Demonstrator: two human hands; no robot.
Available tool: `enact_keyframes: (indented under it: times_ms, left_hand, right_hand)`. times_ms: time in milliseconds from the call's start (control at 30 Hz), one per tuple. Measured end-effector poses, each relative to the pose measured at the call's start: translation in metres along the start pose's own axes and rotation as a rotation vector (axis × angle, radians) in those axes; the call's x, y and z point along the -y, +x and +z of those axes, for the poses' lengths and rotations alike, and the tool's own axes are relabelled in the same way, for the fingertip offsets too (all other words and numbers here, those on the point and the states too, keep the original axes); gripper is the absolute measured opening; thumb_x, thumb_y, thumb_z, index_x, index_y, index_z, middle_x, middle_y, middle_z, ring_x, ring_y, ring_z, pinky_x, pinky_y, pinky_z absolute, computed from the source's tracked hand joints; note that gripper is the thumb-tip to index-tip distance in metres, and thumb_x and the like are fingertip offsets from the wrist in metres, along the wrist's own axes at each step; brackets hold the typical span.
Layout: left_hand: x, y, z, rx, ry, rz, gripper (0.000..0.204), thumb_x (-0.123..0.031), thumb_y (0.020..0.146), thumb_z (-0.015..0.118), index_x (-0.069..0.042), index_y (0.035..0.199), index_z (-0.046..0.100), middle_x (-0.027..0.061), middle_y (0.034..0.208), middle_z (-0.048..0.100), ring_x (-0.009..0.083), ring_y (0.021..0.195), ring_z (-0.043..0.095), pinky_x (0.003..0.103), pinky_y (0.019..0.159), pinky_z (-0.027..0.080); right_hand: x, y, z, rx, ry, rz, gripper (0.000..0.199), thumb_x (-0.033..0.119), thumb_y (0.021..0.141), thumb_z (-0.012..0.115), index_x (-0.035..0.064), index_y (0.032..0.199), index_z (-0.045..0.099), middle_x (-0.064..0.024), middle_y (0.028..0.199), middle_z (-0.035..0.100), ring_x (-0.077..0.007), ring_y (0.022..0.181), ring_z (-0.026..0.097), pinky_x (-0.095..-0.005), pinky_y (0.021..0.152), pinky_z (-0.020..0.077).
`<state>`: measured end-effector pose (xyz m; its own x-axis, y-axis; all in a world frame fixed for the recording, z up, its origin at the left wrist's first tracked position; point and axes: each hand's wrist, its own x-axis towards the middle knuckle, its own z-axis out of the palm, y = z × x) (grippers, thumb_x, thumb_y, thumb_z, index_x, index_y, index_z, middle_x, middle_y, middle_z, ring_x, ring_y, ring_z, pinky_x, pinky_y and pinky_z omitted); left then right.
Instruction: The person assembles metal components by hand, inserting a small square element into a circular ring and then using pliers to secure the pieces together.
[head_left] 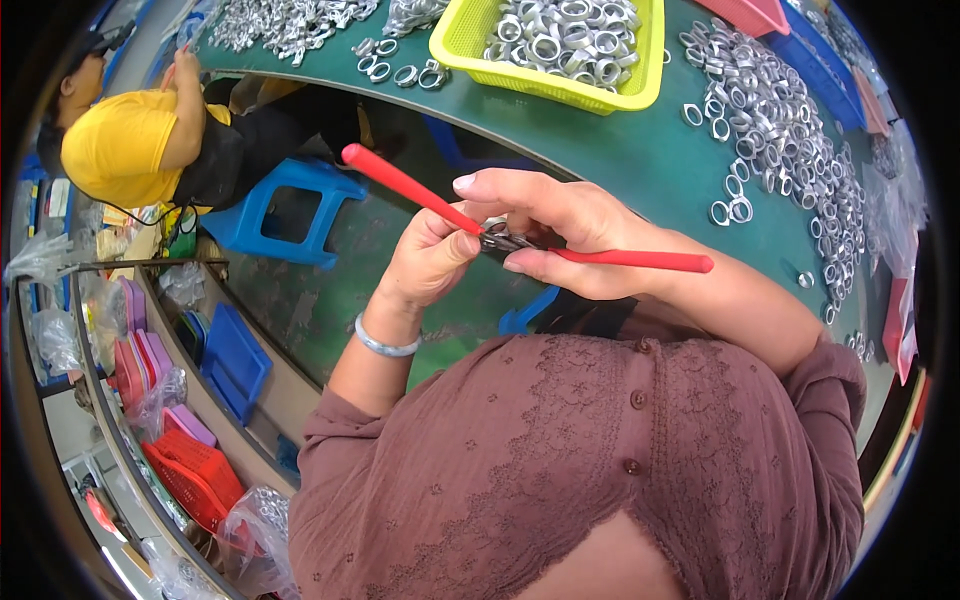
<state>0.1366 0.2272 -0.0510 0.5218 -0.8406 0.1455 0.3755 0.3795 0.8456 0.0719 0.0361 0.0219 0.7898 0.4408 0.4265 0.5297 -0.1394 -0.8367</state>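
Both my hands meet in front of my chest, above the table's near edge. Between them are red-handled pliers (630,260), their handles spread wide to either side and the dark metal head in the middle. My left hand (430,255), with a pale bangle at its wrist, pinches the metal end where the upper-left handle begins. Fingers of my right hand (580,225) are curled around the head, its thumb below, beside the other handle. A small silvery metal part seems to be at the fingertips, mostly hidden; I cannot tell its shape.
A green table (600,135) carries a yellow basket (550,88) of metal rings and a long heap of rings (780,130) at right. More small metal parts (280,25) lie at far left. A blue stool (280,215) and a person in yellow (120,140) are left, above shelves with red baskets (195,475).
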Motion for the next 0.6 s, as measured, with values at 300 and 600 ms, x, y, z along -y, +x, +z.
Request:
enact_keyframes:
  times_ms: [300,600]
  left_hand:
    - [0.007,-0.005,-0.006,-0.039,-0.095,-0.028,0.061,-0.027,0.081,0.061,0.002,0.128,0.035,0.0138,0.117,0.052,0.0249,0.107,0.051,0.036,0.091,0.041]
    - [-0.002,-0.001,0.011,-0.084,-0.11,-0.014,0.036,-0.029,0.082,0.061,0.0,0.102,0.059,0.0084,0.102,0.06,0.0171,0.094,0.054,0.029,0.079,0.042]
  right_hand:
    - [-0.003,-0.001,0.006,-0.053,0.077,-0.036,0.064,-0.009,0.074,0.055,0.0099,0.13,0.031,-0.0138,0.108,0.056,-0.0171,0.072,0.055,-0.0297,0.066,0.0447]
    - [-0.006,-0.003,0.012,-0.107,0.265,0.025,0.063,-0.008,0.076,0.054,0.0107,0.131,0.031,-0.0132,0.107,0.056,-0.018,0.081,0.057,-0.03,0.072,0.0456]
